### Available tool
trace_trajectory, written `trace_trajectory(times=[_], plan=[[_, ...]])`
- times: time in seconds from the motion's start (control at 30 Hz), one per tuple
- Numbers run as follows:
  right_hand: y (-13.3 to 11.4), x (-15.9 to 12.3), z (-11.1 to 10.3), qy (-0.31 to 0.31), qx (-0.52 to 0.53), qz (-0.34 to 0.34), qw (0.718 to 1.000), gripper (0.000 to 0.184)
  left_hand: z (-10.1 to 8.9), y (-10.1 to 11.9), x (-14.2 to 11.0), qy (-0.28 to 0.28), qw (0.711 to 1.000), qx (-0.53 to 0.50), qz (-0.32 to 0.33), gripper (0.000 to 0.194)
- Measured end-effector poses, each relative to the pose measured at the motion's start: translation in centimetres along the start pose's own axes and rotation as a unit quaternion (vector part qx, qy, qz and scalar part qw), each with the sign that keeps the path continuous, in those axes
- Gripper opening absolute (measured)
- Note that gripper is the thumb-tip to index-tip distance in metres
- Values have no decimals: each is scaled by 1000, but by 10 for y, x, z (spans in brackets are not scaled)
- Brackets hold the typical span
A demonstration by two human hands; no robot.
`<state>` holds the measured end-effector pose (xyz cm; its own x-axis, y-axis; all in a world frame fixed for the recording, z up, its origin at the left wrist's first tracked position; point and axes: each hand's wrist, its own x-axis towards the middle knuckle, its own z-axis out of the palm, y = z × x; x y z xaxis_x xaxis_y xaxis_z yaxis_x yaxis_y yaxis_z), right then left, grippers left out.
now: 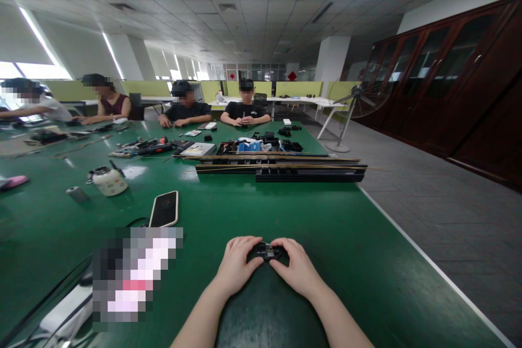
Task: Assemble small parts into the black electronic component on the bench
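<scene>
On the left of the green bench (pixel 204 204), a phone (pixel 164 209) lies beyond a white power strip (pixel 67 310). To its right, the left grip (pixel 253 253) is clamped on the left end of a small dark device (pixel 268 252), thumb near and fingers far. The device sits between the two hands, low over or on the bench; which, I cannot tell. The right grip (pixel 282 253) is clamped on its right end.
</scene>
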<state>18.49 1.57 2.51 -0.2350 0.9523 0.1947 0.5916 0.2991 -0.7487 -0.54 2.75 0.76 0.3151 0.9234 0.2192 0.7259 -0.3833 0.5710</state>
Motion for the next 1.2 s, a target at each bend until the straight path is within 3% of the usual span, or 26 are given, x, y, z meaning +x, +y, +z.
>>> trace_trajectory(times=[0.27, 1.2], plan=[[2, 0, 0, 11, 18, 5, 1000, 35, -1, 2, -1, 7, 1000, -11, -11, 42], [3, -1, 0, 21, 22, 5, 1000, 29, 1, 1, -2, 21, 1000, -14, -8, 45]])
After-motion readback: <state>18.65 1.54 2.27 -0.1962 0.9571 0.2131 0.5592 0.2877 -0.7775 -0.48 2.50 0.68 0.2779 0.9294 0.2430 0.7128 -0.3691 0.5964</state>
